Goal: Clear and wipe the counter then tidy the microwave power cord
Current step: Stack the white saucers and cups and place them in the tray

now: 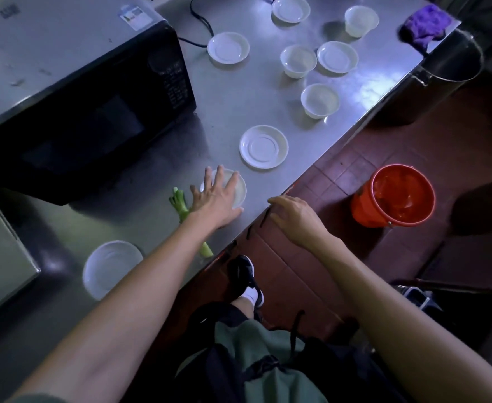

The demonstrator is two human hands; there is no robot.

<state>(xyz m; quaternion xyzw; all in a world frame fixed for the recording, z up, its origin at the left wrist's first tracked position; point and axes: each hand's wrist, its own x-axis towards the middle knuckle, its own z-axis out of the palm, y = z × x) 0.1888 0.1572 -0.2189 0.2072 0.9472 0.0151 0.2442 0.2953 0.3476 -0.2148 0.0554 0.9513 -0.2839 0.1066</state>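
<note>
My left hand (214,199) lies flat with spread fingers over a small white bowl (239,189) near the front edge of the steel counter (227,106). My right hand (292,219) hovers at the counter's edge with loosely curled fingers, holding nothing. A green vegetable scrap (179,203) lies partly under my left wrist. Several white saucers, such as the nearest saucer (263,146), and cups stand scattered over the counter. The black microwave (73,112) sits at the left, its black power cord (199,16) trailing behind it. A purple cloth (425,23) lies at the counter's far right corner.
An orange bucket (393,196) stands on the red tiled floor right of the counter. A tall steel pot (448,58) is beside the counter's far corner. Another white saucer (111,267) sits near my left forearm. My foot (246,279) is below the counter edge.
</note>
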